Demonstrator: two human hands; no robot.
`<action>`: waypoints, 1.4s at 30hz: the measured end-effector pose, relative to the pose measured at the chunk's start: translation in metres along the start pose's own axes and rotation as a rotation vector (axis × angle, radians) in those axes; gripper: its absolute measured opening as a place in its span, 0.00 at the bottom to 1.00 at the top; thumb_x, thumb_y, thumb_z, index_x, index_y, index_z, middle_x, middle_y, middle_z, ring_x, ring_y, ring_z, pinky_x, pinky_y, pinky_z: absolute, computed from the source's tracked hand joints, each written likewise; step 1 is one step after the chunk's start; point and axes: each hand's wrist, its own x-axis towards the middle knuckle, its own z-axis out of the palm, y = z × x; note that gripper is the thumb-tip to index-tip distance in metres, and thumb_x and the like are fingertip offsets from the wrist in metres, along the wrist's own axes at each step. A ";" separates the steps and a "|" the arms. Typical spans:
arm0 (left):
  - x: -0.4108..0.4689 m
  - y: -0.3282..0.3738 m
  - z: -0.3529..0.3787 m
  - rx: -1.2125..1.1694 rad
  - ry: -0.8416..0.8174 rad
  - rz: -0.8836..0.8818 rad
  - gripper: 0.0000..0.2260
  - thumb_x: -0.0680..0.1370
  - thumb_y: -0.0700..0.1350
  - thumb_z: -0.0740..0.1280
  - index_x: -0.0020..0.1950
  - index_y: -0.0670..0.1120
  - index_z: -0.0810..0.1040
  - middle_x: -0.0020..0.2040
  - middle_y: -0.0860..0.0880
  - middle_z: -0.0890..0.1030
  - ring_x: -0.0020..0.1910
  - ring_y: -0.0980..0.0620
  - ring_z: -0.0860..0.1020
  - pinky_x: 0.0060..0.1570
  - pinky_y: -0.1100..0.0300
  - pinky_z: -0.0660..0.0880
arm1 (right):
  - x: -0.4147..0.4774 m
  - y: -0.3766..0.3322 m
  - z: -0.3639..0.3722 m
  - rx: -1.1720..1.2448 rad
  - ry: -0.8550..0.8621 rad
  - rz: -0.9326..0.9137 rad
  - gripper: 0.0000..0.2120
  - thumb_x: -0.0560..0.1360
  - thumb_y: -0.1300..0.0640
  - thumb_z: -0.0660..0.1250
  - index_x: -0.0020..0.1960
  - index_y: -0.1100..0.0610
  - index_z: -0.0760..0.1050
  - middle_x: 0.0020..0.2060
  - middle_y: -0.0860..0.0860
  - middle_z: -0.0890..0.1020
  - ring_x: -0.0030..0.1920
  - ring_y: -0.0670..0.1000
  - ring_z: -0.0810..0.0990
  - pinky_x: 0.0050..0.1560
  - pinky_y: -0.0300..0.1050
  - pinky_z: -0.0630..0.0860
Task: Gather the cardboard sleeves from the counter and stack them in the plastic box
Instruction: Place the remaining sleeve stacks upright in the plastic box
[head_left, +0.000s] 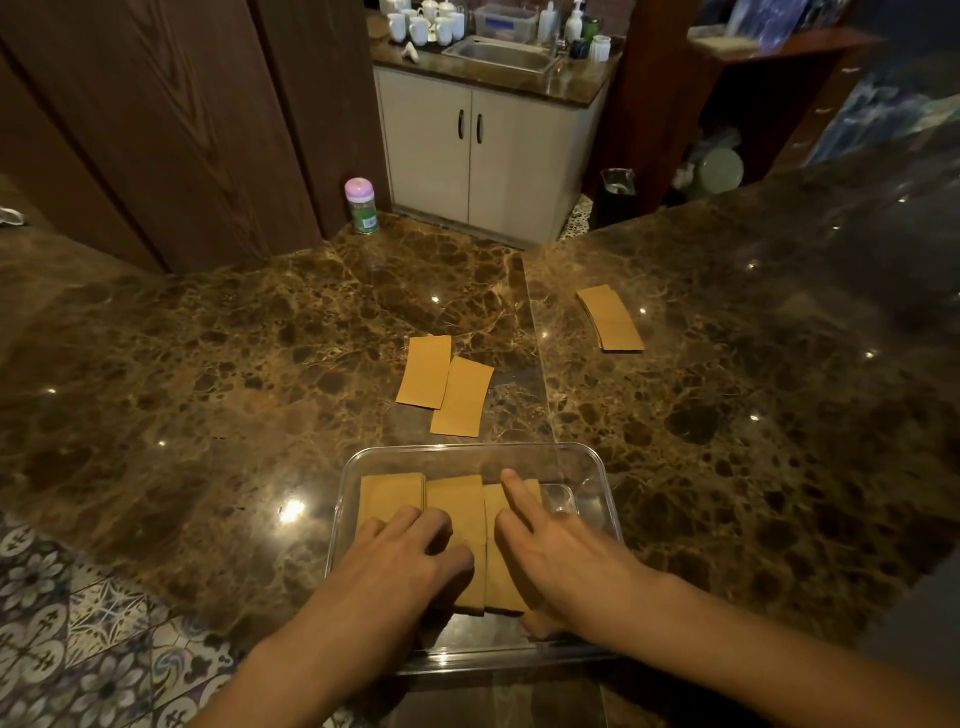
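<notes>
A clear plastic box (582, 457) sits at the near edge of the marble counter (208, 374). Three piles of flat brown cardboard sleeves (457, 501) lie side by side in it. My left hand (410, 556) presses on the left and middle piles, fingers bent. Over the right pile rests my right hand (561, 551), fingers spread, index finger stretched forward. Two loose sleeves (447, 387) lie overlapping just beyond the box. A small stack of sleeves (610, 318) lies farther right on the counter.
A pink-capped green bottle (362, 205) stands at the counter's far edge by dark wooden panels. Beyond are a white cabinet (483, 156), a sink (501, 54) and several white cups. Patterned floor tiles (78, 623) show at the lower left.
</notes>
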 end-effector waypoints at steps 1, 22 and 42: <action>0.000 0.001 -0.001 0.001 -0.003 -0.004 0.27 0.77 0.45 0.69 0.73 0.59 0.64 0.75 0.50 0.59 0.73 0.47 0.60 0.67 0.50 0.62 | -0.002 0.000 0.000 0.018 0.017 0.001 0.36 0.75 0.56 0.77 0.74 0.58 0.60 0.83 0.59 0.35 0.64 0.63 0.79 0.60 0.60 0.80; 0.003 -0.006 -0.011 -0.029 -0.047 0.052 0.27 0.77 0.49 0.70 0.73 0.60 0.65 0.74 0.52 0.62 0.70 0.49 0.61 0.66 0.53 0.64 | -0.009 -0.006 -0.014 -0.006 0.017 0.042 0.40 0.73 0.41 0.75 0.75 0.57 0.61 0.81 0.57 0.48 0.61 0.63 0.79 0.61 0.57 0.79; 0.173 -0.126 -0.066 -0.555 0.066 -0.770 0.30 0.69 0.60 0.78 0.63 0.43 0.76 0.61 0.41 0.80 0.57 0.40 0.80 0.54 0.47 0.82 | 0.173 0.036 -0.088 0.815 0.260 0.601 0.24 0.74 0.42 0.76 0.59 0.58 0.79 0.55 0.56 0.83 0.54 0.57 0.84 0.52 0.53 0.86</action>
